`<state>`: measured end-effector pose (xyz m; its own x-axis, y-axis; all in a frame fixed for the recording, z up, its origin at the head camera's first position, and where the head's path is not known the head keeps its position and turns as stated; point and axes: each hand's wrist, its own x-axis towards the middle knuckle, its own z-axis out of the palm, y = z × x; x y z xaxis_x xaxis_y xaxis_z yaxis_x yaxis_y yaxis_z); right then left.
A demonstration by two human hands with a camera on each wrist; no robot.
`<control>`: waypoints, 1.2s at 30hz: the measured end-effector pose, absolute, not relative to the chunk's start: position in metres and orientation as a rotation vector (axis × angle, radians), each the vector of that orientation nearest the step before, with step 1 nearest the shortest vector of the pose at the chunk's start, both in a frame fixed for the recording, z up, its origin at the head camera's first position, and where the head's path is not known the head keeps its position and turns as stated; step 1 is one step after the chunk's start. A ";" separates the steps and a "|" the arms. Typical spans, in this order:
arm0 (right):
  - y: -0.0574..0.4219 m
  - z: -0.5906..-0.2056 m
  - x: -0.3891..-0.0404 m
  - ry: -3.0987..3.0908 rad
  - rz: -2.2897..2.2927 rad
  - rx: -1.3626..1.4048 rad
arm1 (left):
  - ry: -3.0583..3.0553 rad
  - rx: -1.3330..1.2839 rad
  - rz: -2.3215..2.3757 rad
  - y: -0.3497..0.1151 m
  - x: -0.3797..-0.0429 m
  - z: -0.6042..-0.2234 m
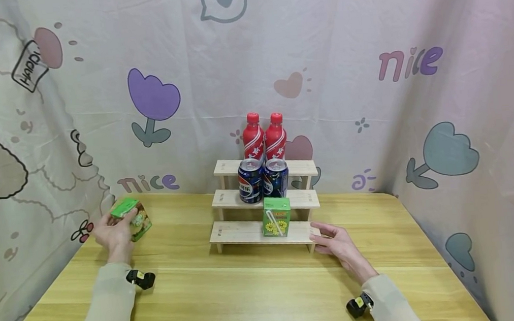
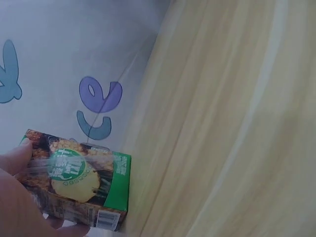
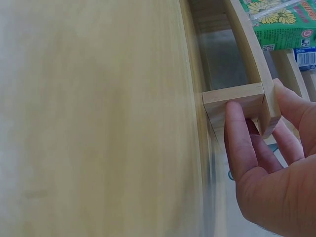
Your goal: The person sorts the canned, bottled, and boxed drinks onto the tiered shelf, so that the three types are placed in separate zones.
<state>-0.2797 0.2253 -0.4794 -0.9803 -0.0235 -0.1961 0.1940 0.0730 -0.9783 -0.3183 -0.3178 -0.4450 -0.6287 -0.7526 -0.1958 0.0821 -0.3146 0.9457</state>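
Note:
At the left of the table my left hand (image 1: 113, 238) holds a small green juice carton (image 1: 140, 222) with pineapple pictures on it. In the left wrist view the thumb lies on the carton's (image 2: 74, 173) face and fingers are under its barcode side. My right hand (image 1: 341, 247) grips the right end of the lowest step of a wooden three-step display rack (image 1: 238, 233). Thumb and fingers pinch the board's end and its leg (image 3: 234, 95) in the right wrist view. A green drink carton (image 1: 276, 222) with yellow flowers and a straw stands on that step.
Two dark blue cans (image 1: 250, 184) stand side by side on the middle step. On the top step are two red bottles (image 1: 253, 139). The rack stands on a wooden table (image 1: 195, 298), with a patterned curtain (image 1: 319, 32) behind and at both sides.

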 end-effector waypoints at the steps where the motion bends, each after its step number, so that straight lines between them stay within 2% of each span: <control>1: 0.226 -0.480 -0.280 2.180 -2.028 0.175 | -1.373 0.871 -1.999 -0.316 -0.318 -0.444; 16: 0.226 -0.478 -0.276 2.183 -2.028 0.168 | -1.678 0.765 -2.096 -0.290 -0.312 -0.426; 26: 0.224 -0.476 -0.274 2.176 -2.043 0.158 | -2.038 0.599 -2.032 -0.273 -0.302 -0.418; 36: 0.224 -0.476 -0.275 2.192 -2.028 0.163 | -2.119 0.407 -2.059 -0.255 -0.296 -0.405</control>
<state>-0.2747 0.2237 -0.4756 -0.9827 -0.0225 -0.1839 0.1816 0.0797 -0.9801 -0.2960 -0.2550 -0.4051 -0.9503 -0.3022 -0.0748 -0.0835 0.0162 0.9964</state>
